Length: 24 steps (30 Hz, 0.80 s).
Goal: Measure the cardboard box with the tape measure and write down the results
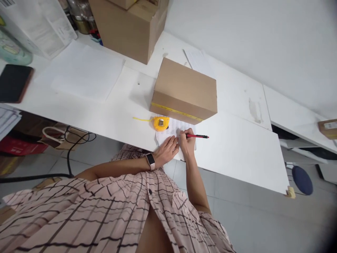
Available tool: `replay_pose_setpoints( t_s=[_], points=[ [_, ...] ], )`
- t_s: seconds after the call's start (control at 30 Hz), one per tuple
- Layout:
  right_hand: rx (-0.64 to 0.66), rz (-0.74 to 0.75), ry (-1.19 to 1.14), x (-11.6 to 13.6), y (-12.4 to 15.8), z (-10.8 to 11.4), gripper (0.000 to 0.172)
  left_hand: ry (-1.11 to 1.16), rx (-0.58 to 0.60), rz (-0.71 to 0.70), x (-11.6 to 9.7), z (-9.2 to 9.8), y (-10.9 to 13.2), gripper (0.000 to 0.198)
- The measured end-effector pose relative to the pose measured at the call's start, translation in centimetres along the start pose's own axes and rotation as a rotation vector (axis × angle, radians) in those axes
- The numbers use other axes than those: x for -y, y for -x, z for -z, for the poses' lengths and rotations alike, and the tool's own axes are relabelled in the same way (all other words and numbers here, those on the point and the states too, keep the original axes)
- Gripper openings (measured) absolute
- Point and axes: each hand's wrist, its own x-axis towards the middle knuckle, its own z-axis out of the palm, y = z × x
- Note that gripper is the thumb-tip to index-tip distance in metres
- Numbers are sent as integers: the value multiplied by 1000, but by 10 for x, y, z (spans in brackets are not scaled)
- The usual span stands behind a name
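Observation:
My right hand point(187, 144) is closed round a red pen point(198, 136), its tip on a printed sheet of paper point(171, 130) at the near edge of the white table point(237, 147). My left hand point(166, 151), with a watch on its wrist, lies flat on the same sheet, fingers stretched out beside the right hand. Just behind the sheet stands a small brown cardboard box point(184, 89), with a yellow measuring tape point(161, 123) stretched along its lower front edge; the tape's case rests on the table left of the sheet.
A large cardboard box point(129, 28) stands at the back of the table. White sheets point(84, 72) lie to the left, with a black phone point(14, 82) beyond them. More paper point(198, 61) lies behind the small box. Bags and a black cable point(68, 151) are under the table.

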Motion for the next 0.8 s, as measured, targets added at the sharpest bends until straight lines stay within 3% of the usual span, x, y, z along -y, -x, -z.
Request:
replay_pose_setpoints(
  t_s=[0.5,0.8],
  points=[
    [48,5,48,-7,-1,-4,28,-9,-29,28,1,-2,-2,35],
    [41,18,48,-13,-2,-6,29,-221,-91,-21,1,-4,0,34]
  ],
)
